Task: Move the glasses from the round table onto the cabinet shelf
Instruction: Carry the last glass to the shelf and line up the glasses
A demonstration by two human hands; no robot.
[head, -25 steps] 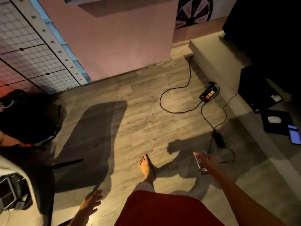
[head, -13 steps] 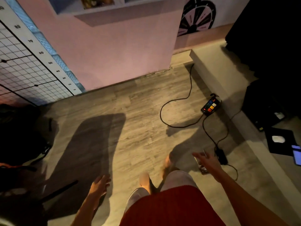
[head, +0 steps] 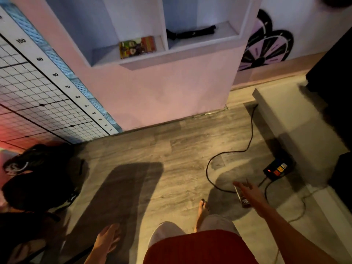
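Glasses [head: 242, 198] held in R hand [head: 251, 193], L hand [head: 107, 238] loose w/ nothing, above grey wood floor [head: 171, 153] nr pink cabinet shelf [head: 106, 54].

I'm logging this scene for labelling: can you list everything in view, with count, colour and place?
cabinet shelf: one, white, two compartments, set in the pink wall
book or box: one, multicoloured, left compartment
long object: one, black, right compartment, unidentifiable
grid panel: one, white with black lines and a numbered scale, left wall
bag: one, black, floor at left
cable: one, black, looped on the floor
power strip: one, black with orange switches, floor at right
wheel graphic: one, black and lilac, right wall
glasses: dark, blurred, count unclear, in right hand
right hand: holds glasses above the floor
left hand: empty, fingers relaxed, lower left
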